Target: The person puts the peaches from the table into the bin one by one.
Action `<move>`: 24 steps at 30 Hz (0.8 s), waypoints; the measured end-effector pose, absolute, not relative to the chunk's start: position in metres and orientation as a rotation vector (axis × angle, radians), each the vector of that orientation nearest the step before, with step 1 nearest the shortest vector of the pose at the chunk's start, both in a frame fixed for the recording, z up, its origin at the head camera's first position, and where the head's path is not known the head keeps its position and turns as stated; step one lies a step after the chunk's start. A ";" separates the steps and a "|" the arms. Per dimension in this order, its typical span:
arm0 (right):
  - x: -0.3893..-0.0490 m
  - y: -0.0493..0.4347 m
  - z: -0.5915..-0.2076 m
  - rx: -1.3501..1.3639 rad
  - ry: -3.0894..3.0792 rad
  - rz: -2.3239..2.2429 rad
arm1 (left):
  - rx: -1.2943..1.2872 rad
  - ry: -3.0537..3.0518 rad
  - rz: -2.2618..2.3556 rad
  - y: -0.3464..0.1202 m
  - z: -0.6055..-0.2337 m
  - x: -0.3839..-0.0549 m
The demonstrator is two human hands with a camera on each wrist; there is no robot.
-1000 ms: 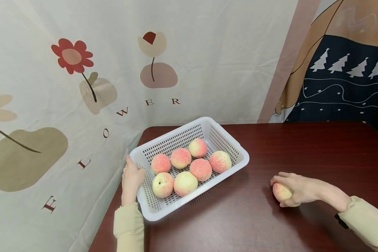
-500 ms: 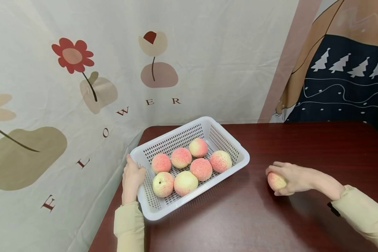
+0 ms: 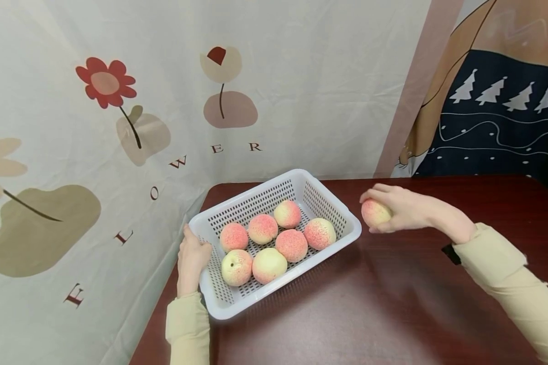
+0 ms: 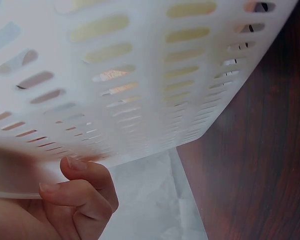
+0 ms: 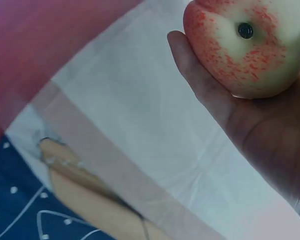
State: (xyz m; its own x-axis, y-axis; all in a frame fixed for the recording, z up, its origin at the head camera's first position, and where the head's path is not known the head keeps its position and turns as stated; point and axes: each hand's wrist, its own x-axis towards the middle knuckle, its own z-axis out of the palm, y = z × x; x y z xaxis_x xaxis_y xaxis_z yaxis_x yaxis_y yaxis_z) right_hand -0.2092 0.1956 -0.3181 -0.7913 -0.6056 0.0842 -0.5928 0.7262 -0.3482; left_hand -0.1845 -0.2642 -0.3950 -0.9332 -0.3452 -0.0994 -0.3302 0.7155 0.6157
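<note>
A pink and pale-yellow peach (image 3: 375, 213) is gripped in my right hand (image 3: 404, 208), raised over the table just right of the basket. The right wrist view shows the same peach (image 5: 249, 47) with a dark round spot in its hollow. My left hand (image 3: 193, 258) grips the left end of the white slotted plastic basket (image 3: 237, 310). From below, the left wrist view shows the curled fingers (image 4: 87, 187) at the basket's rim. Several peaches lie inside the basket, among them a mostly yellow peach (image 3: 269, 265) and a red-speckled peach (image 3: 320, 233).
The basket sits slantwise on a dark reddish-brown table (image 3: 329, 314). Behind and to the left hangs a pale cloth (image 3: 324, 91) printed with flowers and letters. A dark blue printed part with white trees (image 3: 490, 93) fills the back right.
My right hand has lifted the peach off the table area at right and carried it left and away from me, toward the basket. The left hand and basket stay where they were.
</note>
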 end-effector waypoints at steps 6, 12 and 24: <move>-0.228 0.170 -0.302 -1.071 2.889 -0.585 | 0.585 -2.886 -1.050 -0.264 -0.394 -0.184; -0.244 0.143 -0.298 -1.077 2.881 -0.587 | 0.602 -2.899 -1.073 -0.263 -0.395 -0.184; -0.274 0.099 -0.320 -1.119 2.851 -0.506 | 0.602 -2.908 -1.065 -0.263 -0.394 -0.184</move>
State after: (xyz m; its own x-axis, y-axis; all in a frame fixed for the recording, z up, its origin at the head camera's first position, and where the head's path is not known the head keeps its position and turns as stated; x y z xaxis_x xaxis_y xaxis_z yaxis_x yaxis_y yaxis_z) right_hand -0.2743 0.0988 -0.3201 -0.7396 -0.6679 0.0831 -0.6557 0.6873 -0.3124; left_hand -0.1836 -0.2633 -0.3941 -0.9272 -0.3472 -0.1407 -0.3560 0.6992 0.6200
